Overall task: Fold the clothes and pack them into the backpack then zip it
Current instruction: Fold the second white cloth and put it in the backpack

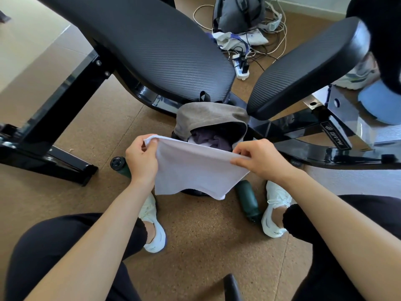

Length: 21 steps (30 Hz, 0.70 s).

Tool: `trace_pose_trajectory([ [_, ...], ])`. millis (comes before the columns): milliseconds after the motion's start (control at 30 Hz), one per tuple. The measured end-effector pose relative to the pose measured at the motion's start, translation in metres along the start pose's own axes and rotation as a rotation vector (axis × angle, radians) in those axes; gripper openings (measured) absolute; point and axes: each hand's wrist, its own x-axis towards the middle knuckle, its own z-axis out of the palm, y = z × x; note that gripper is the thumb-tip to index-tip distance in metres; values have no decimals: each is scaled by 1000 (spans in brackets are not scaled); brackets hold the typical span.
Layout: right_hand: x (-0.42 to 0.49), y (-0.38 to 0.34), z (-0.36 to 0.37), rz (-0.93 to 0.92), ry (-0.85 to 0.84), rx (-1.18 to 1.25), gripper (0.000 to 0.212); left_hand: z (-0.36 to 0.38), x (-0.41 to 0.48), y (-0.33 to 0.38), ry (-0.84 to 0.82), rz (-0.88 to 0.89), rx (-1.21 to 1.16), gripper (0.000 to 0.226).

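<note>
A white cloth hangs in the air between my hands, above the floor and in front of the backpack. My left hand pinches its upper left corner. My right hand pinches its upper right edge. Behind the cloth stands a grey-brown backpack with its top open; dark purple clothes lie loosely inside. The cloth hides the backpack's lower part.
A black padded weight bench rises behind the backpack, its frame running right. A dark green bottle lies between my white shoes; another bottle sits by my left hand. A grey bag, cables and a power strip lie beyond.
</note>
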Motion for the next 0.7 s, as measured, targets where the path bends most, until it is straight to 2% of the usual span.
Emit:
trace_pose_trajectory([
  [67,-2,-4,-9,-33,103,37,12,-3,1,3,-10,63,9,21],
  [133,-6,-11,-16,-89,83,79,12,-4,1,3,-19,86,29,21],
  [267,-14,-28,-6,-206,-220,-9,62,1,0,-4,-27,24,63,21],
  [333,-17,-34,3,-245,-342,-98,75,2,0,-3,-30,33,82,21],
  [500,-20,-37,6,-156,-479,-259,76,3,0,-4,-75,65,89,22],
  [600,-16,-31,5,-80,-472,-266,77,4,-3,-3,-95,74,97,22],
  [700,-13,-27,3,5,-386,-142,79,5,-6,1,-138,105,93,22],
])
